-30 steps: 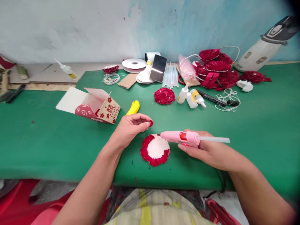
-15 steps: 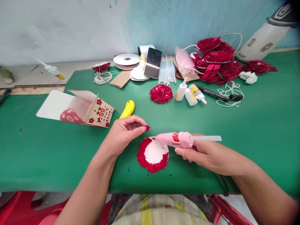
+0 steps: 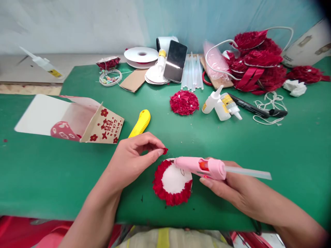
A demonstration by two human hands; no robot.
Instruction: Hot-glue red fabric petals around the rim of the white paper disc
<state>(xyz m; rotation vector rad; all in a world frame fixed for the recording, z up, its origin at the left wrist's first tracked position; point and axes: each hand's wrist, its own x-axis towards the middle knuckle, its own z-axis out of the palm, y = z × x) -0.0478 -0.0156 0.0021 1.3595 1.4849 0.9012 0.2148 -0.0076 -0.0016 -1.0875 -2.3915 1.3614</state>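
Between thumb and fingertips, my left hand (image 3: 138,156) pinches a small red fabric petal (image 3: 164,151) just above the upper edge of a white disc (image 3: 173,179). Red ruffled fabric (image 3: 169,199) rings most of that disc, while its upper right rim stays bare white. My right hand (image 3: 230,184) grips a pink hot glue gun (image 3: 200,166) with a clear stick out of its back. The gun's nozzle is at the disc's top rim, by the end of the red ring; whether it touches is hard to tell. A small orange light glows on the gun.
Beyond my left hand lies a yellow utility knife (image 3: 141,123), with an open printed box (image 3: 103,124) to its left. Farther back are a finished red rosette (image 3: 184,102), glue bottles (image 3: 212,100), glue sticks (image 3: 191,73), a phone (image 3: 176,61), a ribbon spool (image 3: 141,55) and piled red rosettes (image 3: 261,62).
The view has shifted slightly closer. My right hand has tilted the glue gun, its back end now lower, with the nozzle still at the disc's top rim. My left hand keeps the petal pinched.
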